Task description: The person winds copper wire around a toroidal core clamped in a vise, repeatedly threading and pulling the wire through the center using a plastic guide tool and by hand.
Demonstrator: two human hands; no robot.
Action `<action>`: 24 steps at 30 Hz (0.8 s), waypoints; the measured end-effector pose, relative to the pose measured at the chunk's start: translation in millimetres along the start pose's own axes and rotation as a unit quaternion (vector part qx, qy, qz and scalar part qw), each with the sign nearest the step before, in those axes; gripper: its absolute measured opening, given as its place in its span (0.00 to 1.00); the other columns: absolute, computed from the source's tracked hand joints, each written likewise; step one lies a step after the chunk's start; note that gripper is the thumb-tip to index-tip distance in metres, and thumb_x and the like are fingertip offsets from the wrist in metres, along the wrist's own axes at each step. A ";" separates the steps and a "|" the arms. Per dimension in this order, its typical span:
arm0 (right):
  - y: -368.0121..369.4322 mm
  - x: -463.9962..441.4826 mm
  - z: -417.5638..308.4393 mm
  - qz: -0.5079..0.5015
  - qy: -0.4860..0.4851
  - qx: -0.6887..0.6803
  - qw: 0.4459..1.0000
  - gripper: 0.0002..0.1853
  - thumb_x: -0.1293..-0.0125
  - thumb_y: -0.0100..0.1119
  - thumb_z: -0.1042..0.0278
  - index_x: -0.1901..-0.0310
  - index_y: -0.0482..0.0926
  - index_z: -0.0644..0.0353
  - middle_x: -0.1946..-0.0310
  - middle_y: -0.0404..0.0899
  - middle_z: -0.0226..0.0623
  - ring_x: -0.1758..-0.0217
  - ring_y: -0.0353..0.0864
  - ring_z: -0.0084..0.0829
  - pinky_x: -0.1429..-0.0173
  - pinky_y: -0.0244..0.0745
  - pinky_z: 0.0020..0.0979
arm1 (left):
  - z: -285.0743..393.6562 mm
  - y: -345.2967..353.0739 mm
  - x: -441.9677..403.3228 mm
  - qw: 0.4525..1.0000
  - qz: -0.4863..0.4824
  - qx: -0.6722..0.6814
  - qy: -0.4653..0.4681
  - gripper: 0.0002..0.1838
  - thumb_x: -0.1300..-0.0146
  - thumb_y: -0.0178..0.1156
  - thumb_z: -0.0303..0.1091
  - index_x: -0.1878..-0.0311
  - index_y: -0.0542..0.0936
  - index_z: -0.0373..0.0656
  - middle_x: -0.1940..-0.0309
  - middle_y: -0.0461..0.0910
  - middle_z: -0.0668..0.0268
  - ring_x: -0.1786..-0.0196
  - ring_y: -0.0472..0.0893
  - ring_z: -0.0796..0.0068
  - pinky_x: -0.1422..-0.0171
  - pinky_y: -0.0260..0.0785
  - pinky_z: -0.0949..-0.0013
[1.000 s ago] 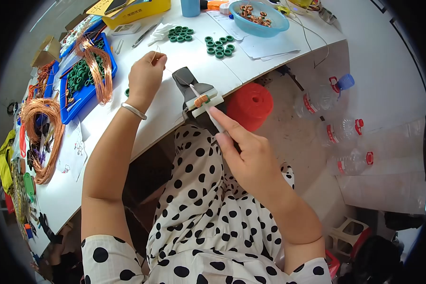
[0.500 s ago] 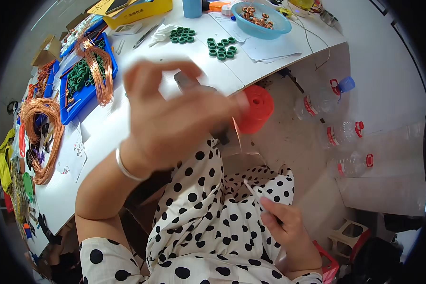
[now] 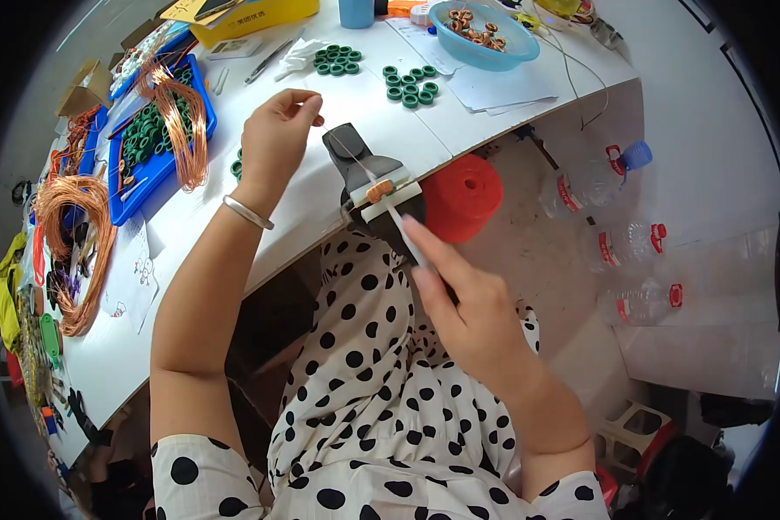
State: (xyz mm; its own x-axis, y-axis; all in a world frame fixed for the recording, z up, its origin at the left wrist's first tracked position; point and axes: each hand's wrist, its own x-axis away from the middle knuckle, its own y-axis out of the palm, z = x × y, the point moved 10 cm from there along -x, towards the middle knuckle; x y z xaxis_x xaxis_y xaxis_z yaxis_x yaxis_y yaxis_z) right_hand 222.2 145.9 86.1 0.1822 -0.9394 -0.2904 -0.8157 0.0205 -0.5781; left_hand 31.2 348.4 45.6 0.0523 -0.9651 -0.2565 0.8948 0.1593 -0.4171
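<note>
A small green ring core wound with copper wire [image 3: 379, 191] is clamped between the pale jaws of a dark bench vise [image 3: 355, 160] at the table edge. My left hand [image 3: 277, 134], up and left of the vise, pinches the end of a thin copper wire [image 3: 348, 149] that stretches down to the core. My right hand [image 3: 468, 303], below and right of the vise, grips a slim pale rod-shaped tool [image 3: 405, 230]. The tool's tip is at the core; whether it goes through the hole cannot be made out.
Loose green rings [image 3: 410, 87] lie on the white table, and more fill a blue tray [image 3: 139, 195]. Copper wire coils [image 3: 100, 260] lie at the left. A light-blue bowl [image 3: 485, 54] holds wound cores. Beside the vise is a red round object [image 3: 472, 204]; plastic bottles [image 3: 624, 247] are on the floor.
My left hand has gone from a blurred sweep over the vise to the upper left, drawing the wire out. My right hand has risen from my lap, bringing the tool to the core.
</note>
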 end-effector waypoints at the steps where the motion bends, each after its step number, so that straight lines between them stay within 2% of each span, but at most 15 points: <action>1: -2.8 15.6 1.8 -0.001 0.009 -0.022 1.000 0.26 0.35 0.54 0.79 0.35 0.69 0.58 0.69 0.81 0.43 0.77 0.77 0.36 0.71 0.72 0.30 | 4.5 -0.8 4.8 1.000 0.001 0.000 -0.001 0.10 0.37 0.63 0.37 0.58 0.84 0.42 0.72 0.84 0.68 0.65 0.82 0.79 0.57 0.71 0.76; 2: -6.2 30.8 3.1 -0.001 0.018 -0.044 0.999 0.26 0.35 0.54 0.80 0.35 0.69 0.59 0.69 0.81 0.43 0.77 0.77 0.35 0.70 0.73 0.29 | 19.0 -0.5 13.1 0.995 -0.009 0.087 0.040 0.08 0.37 0.62 0.36 0.58 0.85 0.45 0.72 0.84 0.70 0.64 0.82 0.78 0.53 0.70 0.74; 3: -11.7 47.2 2.9 0.005 0.022 -0.035 0.999 0.24 0.35 0.55 0.79 0.36 0.70 0.60 0.73 0.79 0.39 0.78 0.74 0.28 0.70 0.71 0.26 | 39.9 -3.2 23.9 0.981 -0.020 0.172 0.081 0.07 0.37 0.61 0.35 0.59 0.85 0.48 0.71 0.84 0.71 0.63 0.81 0.76 0.50 0.69 0.72; 4: -18.2 64.9 3.2 0.011 0.026 -0.027 0.999 0.23 0.35 0.56 0.78 0.37 0.72 0.62 0.76 0.76 0.36 0.78 0.70 0.20 0.70 0.68 0.23 | 86.9 -5.7 50.5 0.965 -0.047 0.074 0.247 0.07 0.39 0.60 0.33 0.59 0.85 0.48 0.69 0.84 0.73 0.61 0.80 0.75 0.46 0.66 0.71; 5: -22.4 82.7 3.4 -0.010 0.027 -0.029 0.999 0.23 0.35 0.56 0.78 0.37 0.71 0.62 0.77 0.76 0.34 0.79 0.70 0.20 0.71 0.68 0.22 | 128.6 -3.5 89.7 0.912 -0.073 -0.027 0.403 0.08 0.40 0.60 0.32 0.59 0.85 0.49 0.68 0.84 0.75 0.59 0.79 0.74 0.43 0.64 0.69; 7: -29.8 108.7 5.4 -0.031 0.028 -0.031 0.999 0.24 0.34 0.56 0.77 0.36 0.70 0.62 0.77 0.76 0.33 0.80 0.69 0.19 0.72 0.67 0.22 | 173.7 10.8 165.6 0.766 -0.113 -0.161 0.612 0.15 0.47 0.68 0.35 0.55 0.83 0.50 0.66 0.82 0.70 0.55 0.78 0.63 0.51 0.69 0.69; 12: -15.1 133.0 37.2 -0.052 0.132 -0.220 0.965 0.22 0.33 0.57 0.75 0.38 0.68 0.64 0.73 0.77 0.34 0.80 0.73 0.20 0.74 0.68 0.20 | 193.2 -9.1 164.5 0.787 -0.002 -0.176 0.591 0.09 0.46 0.65 0.28 0.60 0.83 0.49 0.67 0.84 0.74 0.60 0.78 0.70 0.47 0.64 0.71; 13: -6.9 129.7 41.5 -0.051 0.152 -0.282 0.946 0.22 0.32 0.55 0.74 0.38 0.67 0.65 0.74 0.76 0.32 0.80 0.73 0.20 0.75 0.67 0.20 | 179.7 -31.7 128.9 0.860 0.051 -0.036 0.507 0.07 0.43 0.63 0.29 0.61 0.83 0.48 0.67 0.84 0.71 0.63 0.78 0.71 0.52 0.65 0.73; 14: 0.5 125.3 43.6 -0.049 0.172 -0.343 0.922 0.21 0.31 0.54 0.73 0.38 0.66 0.65 0.75 0.75 0.31 0.81 0.73 0.21 0.76 0.67 0.19 | 155.5 -50.8 94.3 0.902 0.102 0.106 0.405 0.05 0.40 0.62 0.31 0.62 0.84 0.47 0.68 0.84 0.69 0.65 0.78 0.73 0.57 0.66 0.75; 15: 3.7 116.0 42.3 -0.050 0.171 -0.342 0.922 0.21 0.31 0.54 0.73 0.38 0.66 0.65 0.75 0.75 0.31 0.81 0.73 0.21 0.76 0.67 0.19 | 149.7 -50.8 80.3 0.902 0.103 0.107 0.405 0.05 0.40 0.62 0.31 0.62 0.84 0.47 0.68 0.84 0.69 0.65 0.78 0.73 0.57 0.66 0.75; 17: 18.7 99.5 60.7 -0.052 0.292 -0.358 0.885 0.16 0.29 0.52 0.70 0.43 0.69 0.65 0.75 0.74 0.32 0.80 0.76 0.20 0.78 0.68 0.20 | 105.4 -52.0 30.7 0.956 0.099 0.159 0.225 0.08 0.36 0.59 0.35 0.60 0.84 0.43 0.69 0.84 0.64 0.68 0.79 0.78 0.62 0.68 0.77; 18: 22.3 86.3 60.5 -0.053 0.291 -0.357 0.886 0.16 0.29 0.52 0.70 0.43 0.69 0.65 0.75 0.74 0.32 0.80 0.76 0.20 0.78 0.68 0.20 | 89.5 -50.5 18.2 0.956 0.101 0.159 0.225 0.08 0.36 0.59 0.35 0.60 0.84 0.43 0.69 0.84 0.64 0.68 0.79 0.78 0.62 0.68 0.77; 20: 32.7 62.8 60.8 -0.049 0.304 -0.406 0.861 0.14 0.27 0.48 0.66 0.45 0.70 0.64 0.75 0.74 0.32 0.80 0.77 0.20 0.79 0.68 0.19 | 31.0 -11.7 -8.2 0.990 -0.030 0.115 0.074 0.10 0.36 0.59 0.36 0.59 0.83 0.41 0.69 0.85 0.65 0.68 0.81 0.81 0.58 0.70 0.77; 21: 35.4 49.7 58.1 -0.050 0.303 -0.405 0.861 0.14 0.27 0.48 0.66 0.45 0.70 0.64 0.75 0.74 0.32 0.80 0.77 0.20 0.79 0.68 0.19 | 30.6 -8.6 -6.5 0.990 -0.028 0.115 0.074 0.10 0.36 0.59 0.36 0.59 0.83 0.41 0.69 0.85 0.65 0.68 0.81 0.81 0.58 0.70 0.77; 24: 40.3 21.6 51.6 -0.053 0.309 -0.460 0.831 0.14 0.25 0.46 0.63 0.47 0.70 0.63 0.76 0.73 0.31 0.83 0.72 0.18 0.80 0.66 0.18 | 20.0 19.5 5.8 0.996 -0.086 -0.034 0.007 0.12 0.35 0.62 0.36 0.56 0.80 0.35 0.67 0.83 0.65 0.60 0.81 0.78 0.50 0.69 0.76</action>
State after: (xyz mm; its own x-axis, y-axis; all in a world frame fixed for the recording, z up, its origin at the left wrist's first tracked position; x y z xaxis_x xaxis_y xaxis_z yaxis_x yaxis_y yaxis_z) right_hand 221.6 144.1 17.2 0.1952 -0.9214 0.3360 -0.9392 -0.0770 0.3345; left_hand 57.8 341.8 53.4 -0.1050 -0.9764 -0.1885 0.8582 0.0068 -0.5133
